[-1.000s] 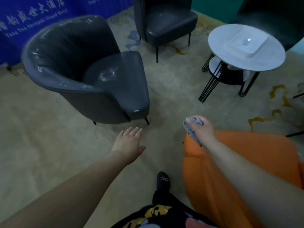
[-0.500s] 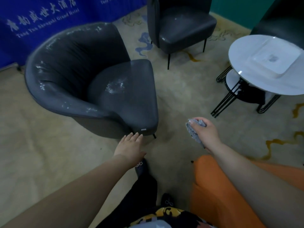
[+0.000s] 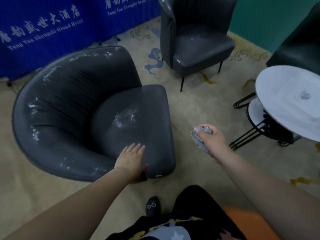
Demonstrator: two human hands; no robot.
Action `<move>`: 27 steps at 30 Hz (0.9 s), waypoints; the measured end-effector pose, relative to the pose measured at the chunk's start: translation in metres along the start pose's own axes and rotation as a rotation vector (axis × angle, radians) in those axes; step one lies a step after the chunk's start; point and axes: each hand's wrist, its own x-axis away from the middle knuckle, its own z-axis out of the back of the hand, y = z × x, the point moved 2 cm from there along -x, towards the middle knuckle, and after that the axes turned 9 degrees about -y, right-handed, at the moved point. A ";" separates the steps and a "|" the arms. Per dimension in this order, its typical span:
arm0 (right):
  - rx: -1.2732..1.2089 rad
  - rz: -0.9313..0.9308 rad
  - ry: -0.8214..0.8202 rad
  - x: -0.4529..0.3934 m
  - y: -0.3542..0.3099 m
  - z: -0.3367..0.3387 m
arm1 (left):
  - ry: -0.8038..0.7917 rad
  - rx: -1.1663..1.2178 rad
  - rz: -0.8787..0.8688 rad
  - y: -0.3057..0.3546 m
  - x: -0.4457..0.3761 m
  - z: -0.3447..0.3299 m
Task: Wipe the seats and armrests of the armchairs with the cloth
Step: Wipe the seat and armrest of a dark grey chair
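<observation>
at centre left of the frame sits the near armchair (image 3: 90, 116), its seat (image 3: 136, 125) and armrests showing pale smears. left hand (image 3: 132, 157) lies flat on the seat's front edge, fingers straight and together. right hand (image 3: 210, 140), just right of the seat, clutches the cloth (image 3: 199, 138) off any surface. wiping here looks not yet begun; the far armchair (image 3: 195, 40) at top centre also waits.

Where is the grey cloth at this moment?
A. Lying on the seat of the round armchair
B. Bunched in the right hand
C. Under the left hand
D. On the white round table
B: the right hand holds the grey cloth bunched, above the carpet.
</observation>
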 end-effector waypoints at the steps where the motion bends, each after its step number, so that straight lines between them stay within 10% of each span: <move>1: 0.003 0.010 -0.006 -0.012 -0.007 -0.006 | 0.000 0.009 0.016 -0.006 -0.008 0.006; 27: 0.509 0.257 -0.885 -0.330 -0.151 -0.196 | 0.053 0.731 0.904 -0.036 -0.127 0.052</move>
